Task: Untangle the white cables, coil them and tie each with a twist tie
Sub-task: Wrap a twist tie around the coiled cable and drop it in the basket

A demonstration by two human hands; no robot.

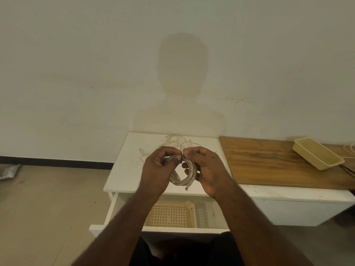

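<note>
head view shows one open drawer (115, 208) nearest, with one beige basket (169, 214) inside. above it two hands, left hand (157, 169) and right hand (207, 169), grasp one coiled white cable (189, 174) and pinch one twist tie (182, 152) at its top. behind lies one tangle of loose cables (176, 142) on the white table (130, 169), partly hidden by the hands. one beige tray (317, 152) sits far right.

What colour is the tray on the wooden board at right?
Pale yellow; the tray shows clearly in the head view, resting on the brown wooden board.

Plain room, white desk (123, 169), bare wall (76, 73)
</note>
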